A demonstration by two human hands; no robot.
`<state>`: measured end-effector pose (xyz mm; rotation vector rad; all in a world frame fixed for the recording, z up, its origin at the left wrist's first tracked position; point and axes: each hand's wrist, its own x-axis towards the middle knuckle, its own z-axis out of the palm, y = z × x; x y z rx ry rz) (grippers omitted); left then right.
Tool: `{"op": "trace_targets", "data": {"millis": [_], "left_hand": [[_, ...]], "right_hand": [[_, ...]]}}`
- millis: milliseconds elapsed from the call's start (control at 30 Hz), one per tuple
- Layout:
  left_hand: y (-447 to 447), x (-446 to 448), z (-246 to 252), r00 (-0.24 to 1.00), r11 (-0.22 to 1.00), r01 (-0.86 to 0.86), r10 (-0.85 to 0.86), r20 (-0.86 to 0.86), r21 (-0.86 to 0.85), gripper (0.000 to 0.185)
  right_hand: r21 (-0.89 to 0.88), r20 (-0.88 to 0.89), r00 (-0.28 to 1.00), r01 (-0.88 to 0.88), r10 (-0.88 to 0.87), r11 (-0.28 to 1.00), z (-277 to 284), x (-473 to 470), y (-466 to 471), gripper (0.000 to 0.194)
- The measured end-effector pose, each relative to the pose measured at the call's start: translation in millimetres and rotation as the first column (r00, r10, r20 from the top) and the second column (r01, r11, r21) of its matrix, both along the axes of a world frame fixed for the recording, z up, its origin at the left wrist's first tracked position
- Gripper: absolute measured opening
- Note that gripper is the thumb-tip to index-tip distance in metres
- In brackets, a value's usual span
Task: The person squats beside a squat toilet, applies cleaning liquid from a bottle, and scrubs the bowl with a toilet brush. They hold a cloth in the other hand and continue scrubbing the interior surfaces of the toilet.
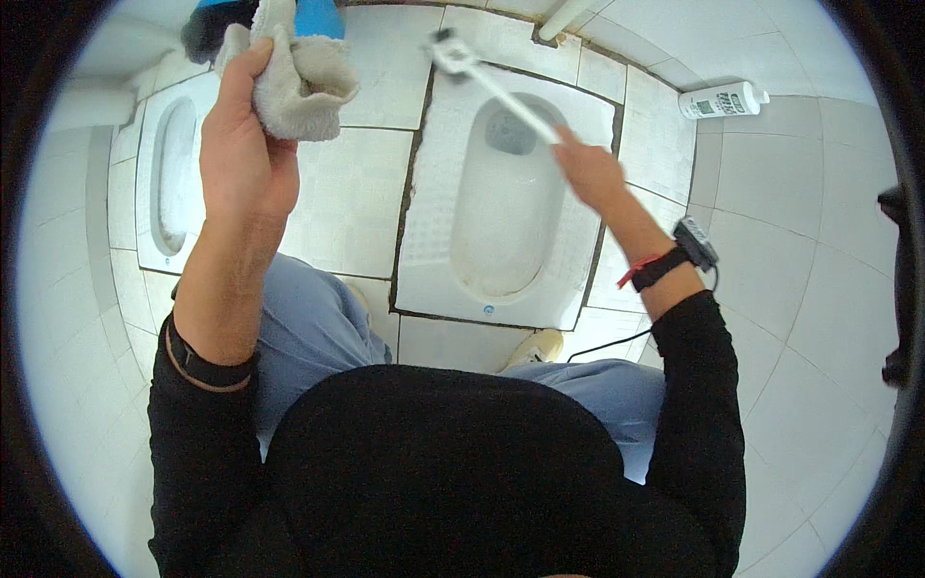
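My left hand [242, 152] grips a folded cream terry cloth [300, 94], raised at the upper left. In my right hand [592, 170] is the white handle of a toilet brush [509, 101]. The blurred brush head points up and left, above the far left corner of a white squat toilet [426, 224] set in the floor. The toilet's long basin lies before me, with its drain opening at the far end. How far the brush head is from the floor, I cannot tell.
A second squat toilet [148, 224] lies to the left. Against the right wall is a white bottle [723, 101] bearing writing. Blue and black objects [318, 18] show partly behind the cloth. A white pipe [567, 18] meets the floor at the back. A black cable [611, 345] hangs by my right sleeve.
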<state>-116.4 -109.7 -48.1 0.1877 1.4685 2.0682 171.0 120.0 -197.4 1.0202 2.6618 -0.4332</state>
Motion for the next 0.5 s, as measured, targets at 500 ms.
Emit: {"op": "trace_targets", "data": {"millis": [500], "left_hand": [[9.3, 1.4, 2.3, 0.998, 0.998, 0.034, -0.031, 0.059, -0.047, 0.056]], "right_hand": [[0.037, 0.034, 0.957, 0.285, -0.287, 0.958, -30.9, -48.1, 27.8, 0.043]]}}
